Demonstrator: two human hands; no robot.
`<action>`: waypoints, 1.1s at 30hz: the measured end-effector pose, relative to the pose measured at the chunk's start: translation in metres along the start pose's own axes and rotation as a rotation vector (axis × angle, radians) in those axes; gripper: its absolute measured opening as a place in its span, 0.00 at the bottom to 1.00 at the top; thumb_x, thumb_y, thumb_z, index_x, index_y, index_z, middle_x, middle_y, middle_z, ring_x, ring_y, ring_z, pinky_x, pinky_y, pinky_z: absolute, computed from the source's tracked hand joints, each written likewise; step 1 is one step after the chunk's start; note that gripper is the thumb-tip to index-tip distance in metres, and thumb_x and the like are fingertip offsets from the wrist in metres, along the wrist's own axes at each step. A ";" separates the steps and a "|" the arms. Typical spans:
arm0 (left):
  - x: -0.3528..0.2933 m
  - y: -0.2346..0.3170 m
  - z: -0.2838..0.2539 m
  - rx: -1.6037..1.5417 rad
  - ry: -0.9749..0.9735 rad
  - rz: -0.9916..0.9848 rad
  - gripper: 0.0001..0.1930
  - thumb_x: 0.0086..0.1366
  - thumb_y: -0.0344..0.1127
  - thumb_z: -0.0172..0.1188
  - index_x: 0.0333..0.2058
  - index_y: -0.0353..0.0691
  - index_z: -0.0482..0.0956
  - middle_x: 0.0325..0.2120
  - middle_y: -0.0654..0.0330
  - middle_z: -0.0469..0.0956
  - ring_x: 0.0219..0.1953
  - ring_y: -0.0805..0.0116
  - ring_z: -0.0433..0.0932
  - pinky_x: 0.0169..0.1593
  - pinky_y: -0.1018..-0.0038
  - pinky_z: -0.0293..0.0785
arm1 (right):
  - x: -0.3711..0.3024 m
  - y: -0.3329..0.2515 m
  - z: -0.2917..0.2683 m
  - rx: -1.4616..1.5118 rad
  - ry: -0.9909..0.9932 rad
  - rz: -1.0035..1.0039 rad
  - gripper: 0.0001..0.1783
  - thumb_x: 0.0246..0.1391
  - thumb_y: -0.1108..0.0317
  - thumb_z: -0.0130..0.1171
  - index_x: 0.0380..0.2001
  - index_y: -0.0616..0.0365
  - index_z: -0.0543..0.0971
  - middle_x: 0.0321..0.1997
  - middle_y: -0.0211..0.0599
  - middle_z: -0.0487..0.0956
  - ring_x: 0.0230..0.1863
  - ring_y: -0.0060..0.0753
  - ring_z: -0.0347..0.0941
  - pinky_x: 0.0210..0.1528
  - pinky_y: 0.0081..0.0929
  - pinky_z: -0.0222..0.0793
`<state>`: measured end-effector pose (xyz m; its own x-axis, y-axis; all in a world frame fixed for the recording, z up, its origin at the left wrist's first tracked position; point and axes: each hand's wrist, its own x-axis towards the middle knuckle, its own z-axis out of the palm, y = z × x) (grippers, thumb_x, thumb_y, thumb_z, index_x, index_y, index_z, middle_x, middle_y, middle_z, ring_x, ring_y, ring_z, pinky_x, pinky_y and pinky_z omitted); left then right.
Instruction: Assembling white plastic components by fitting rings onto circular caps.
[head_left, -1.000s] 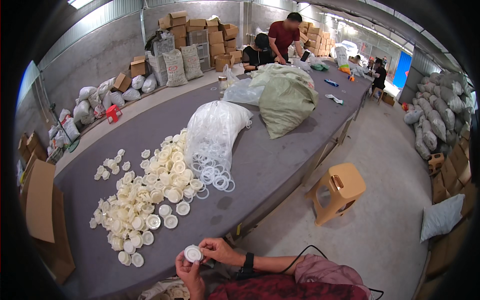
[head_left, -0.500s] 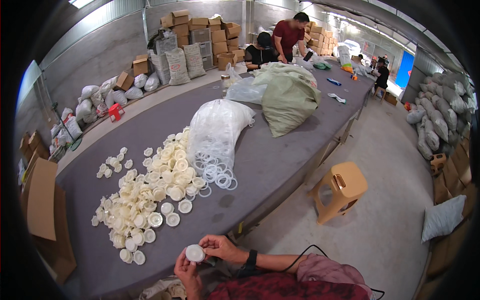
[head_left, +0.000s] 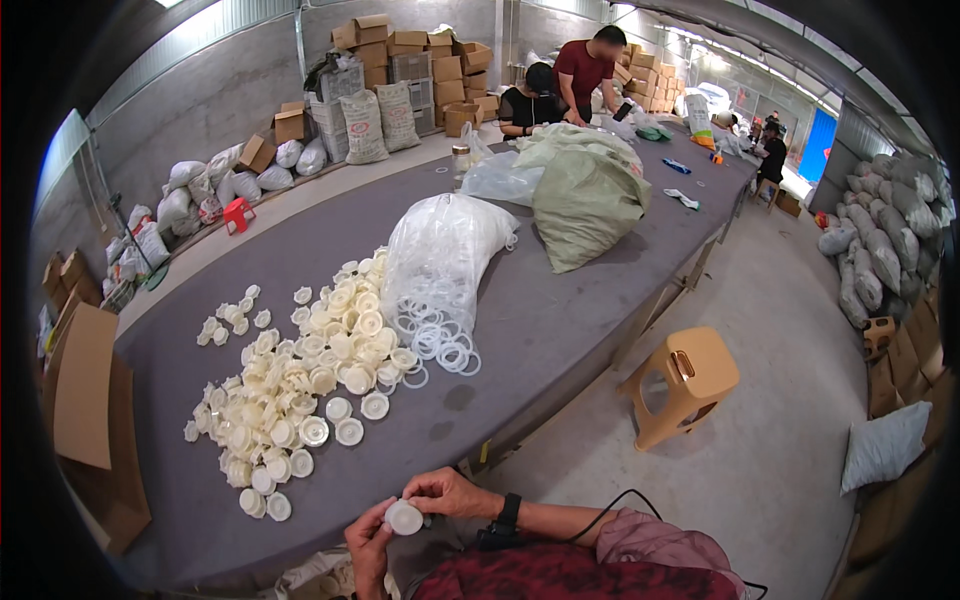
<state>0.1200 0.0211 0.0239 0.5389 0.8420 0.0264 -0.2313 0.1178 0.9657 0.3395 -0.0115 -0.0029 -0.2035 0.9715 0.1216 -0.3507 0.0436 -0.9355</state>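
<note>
A round white plastic cap (head_left: pixel 404 518) is held between my two hands at the table's near edge. My left hand (head_left: pixel 369 537) pinches its left rim, and the fingers of my right hand (head_left: pixel 446 493) close on its upper right rim. Whether a ring sits on the cap is too small to tell. Beyond my hands, a heap of cream-coloured caps (head_left: pixel 290 395) spreads over the grey table (head_left: pixel 480 420). Several translucent rings (head_left: pixel 440 340) spill from the mouth of a clear plastic bag (head_left: pixel 445 240) beside the heap.
A green woven sack (head_left: pixel 590 210) lies farther along the table. An open cardboard box (head_left: pixel 85 400) stands at the left edge, a tan stool (head_left: pixel 685 385) on the floor to the right. Two people work at the table's far side; filled sacks (head_left: pixel 885 240) line the right wall.
Both hands stay on the cap, which has shifted slightly right and turned a little between my fingers. The whole view has shifted slightly.
</note>
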 end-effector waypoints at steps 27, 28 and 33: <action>0.011 -0.026 0.017 -0.174 0.303 0.115 0.21 0.65 0.24 0.60 0.56 0.26 0.71 0.45 0.53 0.81 0.42 0.69 0.81 0.44 0.76 0.76 | 0.005 -0.004 0.018 0.104 0.122 -0.056 0.12 0.65 0.72 0.56 0.50 0.64 0.73 0.39 0.33 0.80 0.38 0.18 0.78 0.43 0.20 0.78; 0.011 -0.022 0.017 -0.159 0.302 0.130 0.18 0.66 0.23 0.56 0.55 0.26 0.73 0.43 0.54 0.82 0.40 0.72 0.81 0.40 0.79 0.74 | 0.005 -0.007 0.021 0.204 0.134 -0.072 0.14 0.64 0.73 0.56 0.51 0.64 0.73 0.40 0.32 0.80 0.38 0.18 0.77 0.44 0.20 0.78; 0.011 -0.018 0.018 -0.148 0.247 0.134 0.17 0.66 0.23 0.57 0.53 0.26 0.75 0.42 0.55 0.82 0.39 0.73 0.80 0.39 0.80 0.73 | 0.003 -0.003 0.012 0.136 0.069 -0.064 0.16 0.64 0.75 0.57 0.54 0.63 0.73 0.43 0.32 0.79 0.42 0.19 0.77 0.45 0.20 0.77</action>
<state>0.1443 0.0188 0.0115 0.2868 0.9554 0.0700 -0.4122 0.0571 0.9093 0.3292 -0.0116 0.0042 -0.1153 0.9815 0.1526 -0.4824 0.0790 -0.8724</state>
